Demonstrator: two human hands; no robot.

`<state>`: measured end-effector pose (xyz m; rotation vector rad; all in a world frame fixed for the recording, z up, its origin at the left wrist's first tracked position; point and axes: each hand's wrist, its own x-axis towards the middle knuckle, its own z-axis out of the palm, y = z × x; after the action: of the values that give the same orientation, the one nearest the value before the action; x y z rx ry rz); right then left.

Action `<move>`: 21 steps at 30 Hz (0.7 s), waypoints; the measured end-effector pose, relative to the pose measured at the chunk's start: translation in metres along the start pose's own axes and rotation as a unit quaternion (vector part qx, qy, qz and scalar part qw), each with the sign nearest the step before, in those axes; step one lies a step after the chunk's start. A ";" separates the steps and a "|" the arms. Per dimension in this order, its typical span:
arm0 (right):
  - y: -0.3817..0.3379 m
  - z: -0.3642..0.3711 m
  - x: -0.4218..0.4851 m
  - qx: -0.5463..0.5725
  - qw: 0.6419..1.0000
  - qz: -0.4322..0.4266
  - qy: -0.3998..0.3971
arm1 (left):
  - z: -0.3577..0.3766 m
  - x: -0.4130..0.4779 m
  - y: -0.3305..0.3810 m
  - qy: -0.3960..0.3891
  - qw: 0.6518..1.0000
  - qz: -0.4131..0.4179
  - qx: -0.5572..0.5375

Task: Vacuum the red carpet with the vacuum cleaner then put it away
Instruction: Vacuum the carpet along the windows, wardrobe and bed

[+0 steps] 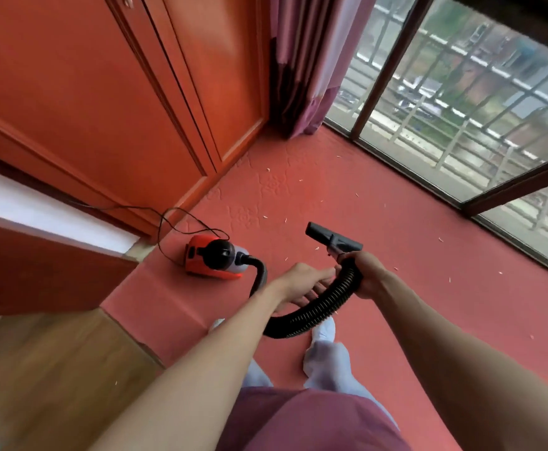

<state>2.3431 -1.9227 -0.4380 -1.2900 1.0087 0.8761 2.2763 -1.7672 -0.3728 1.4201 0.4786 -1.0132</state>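
Note:
A small red and black vacuum cleaner (212, 258) lies on the red carpet (380, 222) near the wardrobe. Its black ribbed hose (318, 312) loops from the body up to my hands. My right hand (368, 273) grips the hose end just behind the black brush nozzle (332, 238), which is held above the carpet. My left hand (305, 283) holds the hose a little lower, fingers curled under it. Small pale scraps are scattered over the carpet.
An orange-red wardrobe (103, 92) stands at left, with the vacuum's black power cord (168, 219) trailing along its base. A purple curtain (301, 66) hangs in the corner beside large floor-level windows (461, 109). Wooden floor (54, 369) borders the carpet at lower left. My feet stand on the carpet.

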 end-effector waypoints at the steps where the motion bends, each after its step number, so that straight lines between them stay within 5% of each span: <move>1: -0.004 -0.012 0.003 -0.010 1.000 0.005 -0.004 | 0.009 0.004 0.001 0.007 1.000 -0.008 -0.004; 12: -0.033 -0.081 0.037 -0.167 0.986 0.014 0.000 | 0.105 0.028 0.002 0.113 0.993 0.000 -0.034; 21: -0.005 -0.089 0.033 -0.171 0.985 0.008 -0.009 | 0.135 0.021 -0.042 0.202 0.979 0.035 -0.014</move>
<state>2.3495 -2.0124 -0.4674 -1.5592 0.8790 1.1044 2.2148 -1.8945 -0.3937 1.6119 0.7293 -0.6554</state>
